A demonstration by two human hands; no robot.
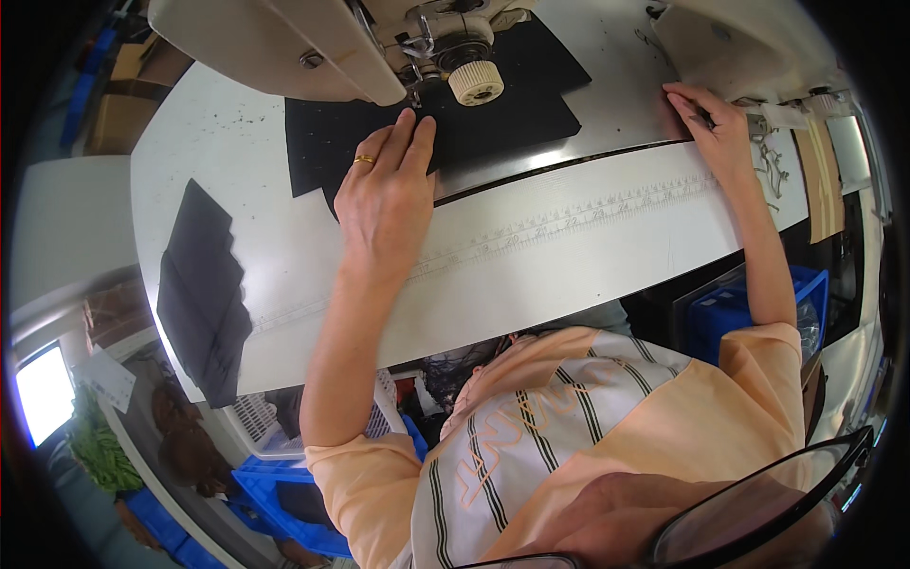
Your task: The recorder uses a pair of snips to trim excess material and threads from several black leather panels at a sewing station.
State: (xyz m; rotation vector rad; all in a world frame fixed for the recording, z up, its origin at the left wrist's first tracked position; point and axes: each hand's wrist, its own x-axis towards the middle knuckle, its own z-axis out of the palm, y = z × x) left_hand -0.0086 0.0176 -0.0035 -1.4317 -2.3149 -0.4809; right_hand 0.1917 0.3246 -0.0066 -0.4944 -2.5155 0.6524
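My left hand (387, 194) lies on a black fabric piece (313, 142), its fingers stretched out and pressing near the needle area of a sewing machine (275, 43). The cloth runs under the machine head, where a ribbed cream knob (476, 83) hides part of it. Over to the right, beside the machine's upright, my right hand (718, 128) is closed with a small dark, metallic-looking object (701, 118) between its fingers. Too little of that object shows to tell its kind.
Stacked dark fabric pieces (201, 289) lie at the table's left edge. A printed ruler scale (531, 232) crosses the white table (588, 270). Metal parts (773, 171) sit at the right end. Below stand a white basket (256, 427) and blue crates (284, 484).
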